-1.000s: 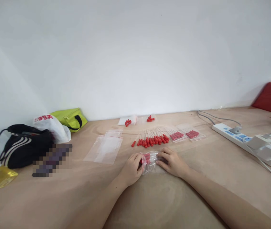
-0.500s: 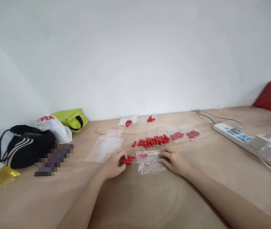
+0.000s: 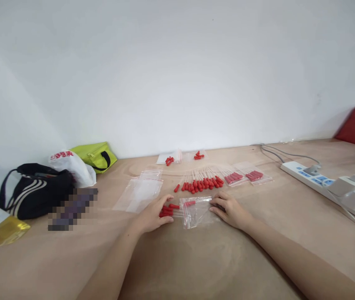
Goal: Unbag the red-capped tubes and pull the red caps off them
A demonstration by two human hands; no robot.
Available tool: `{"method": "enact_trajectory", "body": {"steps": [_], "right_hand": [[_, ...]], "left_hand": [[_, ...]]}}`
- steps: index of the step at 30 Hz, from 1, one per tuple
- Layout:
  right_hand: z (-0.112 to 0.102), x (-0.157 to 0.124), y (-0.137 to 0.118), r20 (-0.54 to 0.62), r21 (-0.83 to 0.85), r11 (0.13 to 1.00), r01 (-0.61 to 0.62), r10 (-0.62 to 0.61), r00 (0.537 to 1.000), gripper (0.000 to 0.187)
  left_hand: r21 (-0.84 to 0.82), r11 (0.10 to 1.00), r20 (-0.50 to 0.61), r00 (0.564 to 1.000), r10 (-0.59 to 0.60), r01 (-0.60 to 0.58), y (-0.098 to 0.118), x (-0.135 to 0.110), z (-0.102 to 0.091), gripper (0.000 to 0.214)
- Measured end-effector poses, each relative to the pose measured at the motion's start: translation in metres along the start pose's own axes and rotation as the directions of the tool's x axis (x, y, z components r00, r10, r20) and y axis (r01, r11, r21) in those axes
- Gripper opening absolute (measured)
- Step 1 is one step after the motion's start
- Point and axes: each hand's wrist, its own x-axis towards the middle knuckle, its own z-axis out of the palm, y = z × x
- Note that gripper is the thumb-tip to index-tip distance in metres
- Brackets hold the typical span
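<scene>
- The left hand (image 3: 152, 216) pinches a bunch of red-tipped sticks (image 3: 167, 209) in the middle of the frame, at the mouth of the clear bag (image 3: 196, 212).
- The right hand (image 3: 232, 210) lies flat on the bag, gripping nothing, probably to stop it sliding.
- A row of sticks (image 3: 202, 183) lies just above.

The plywood table (image 3: 196, 266) runs back to the wall. Near its front edge lies an open bag (image 3: 200, 212), with droppers (image 3: 167, 209) half out of its left end. Behind it lie loose droppers (image 3: 200, 182) in a row, then two filled bags (image 3: 242, 176) to their right and empty bags (image 3: 139, 192) to their left. Two cap bags (image 3: 182, 157) lie at the back edge. Toward the left edge sit a black bag (image 3: 35, 193), a white bag (image 3: 74, 166), a green pouch (image 3: 94, 155) and a yellow packet (image 3: 5, 231). A power strip (image 3: 308, 175) lies toward the right edge.
</scene>
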Motion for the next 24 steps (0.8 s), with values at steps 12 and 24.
{"method": "enact_trajectory", "body": {"steps": [12, 24], "right_hand": [[-0.001, 0.0, 0.0, -0.012, -0.016, 1.0, 0.013, -0.013, 1.0, 0.018], [-0.001, 0.0, -0.001, 0.005, -0.019, 1.0, 0.004, -0.004, 1.0, 0.018]], "left_hand": [[0.309, 0.944, 0.144, 0.976, -0.166, 0.115, 0.008, -0.011, -0.014, 0.017], [-0.223, 0.937, -0.215, 0.924, -0.318, 0.27, -0.015, -0.006, -0.044, 0.025]]}}
